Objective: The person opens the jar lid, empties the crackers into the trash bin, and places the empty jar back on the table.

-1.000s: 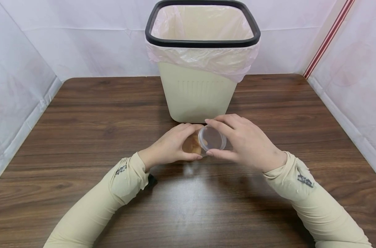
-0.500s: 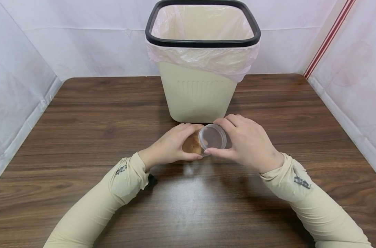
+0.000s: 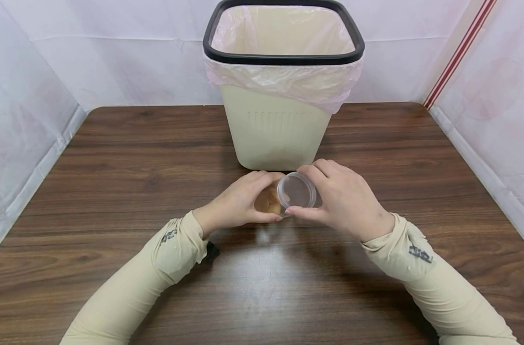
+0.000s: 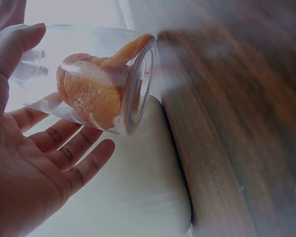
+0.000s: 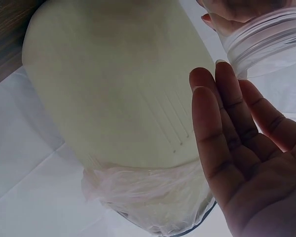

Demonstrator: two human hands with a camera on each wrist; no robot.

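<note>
My left hand (image 3: pixel 240 201) grips a clear plastic jar (image 4: pixel 96 44), thumb on one side and fingers on the other. Thin orange-brown pieces (image 4: pixel 91 89), like chips or dried slices, lie at the jar's bottom. The jar stands on the table with its round top toward the head camera. At that top, my right hand (image 3: pixel 345 201) holds the clear round lid (image 3: pixel 297 190) between thumb and fingers. In the right wrist view its fingertips (image 5: pixel 227 74) reach to the ridged edge of the lid (image 5: pixel 271 42).
Right behind the jar stands a cream trash bin (image 3: pixel 279 129) with a black rim (image 3: pixel 283 60) and a pinkish liner bag (image 3: pixel 287 81) folded over its edge. The dark wooden table (image 3: pixel 149 153) is bordered by white sheeting (image 3: pixel 128 67). A small black object (image 3: pixel 211 252) shows beside the left sleeve.
My right index finger has drawn back from the lid's far left edge to its right side, and the right wrist has shifted slightly left. Left hand and jar stay in place.
</note>
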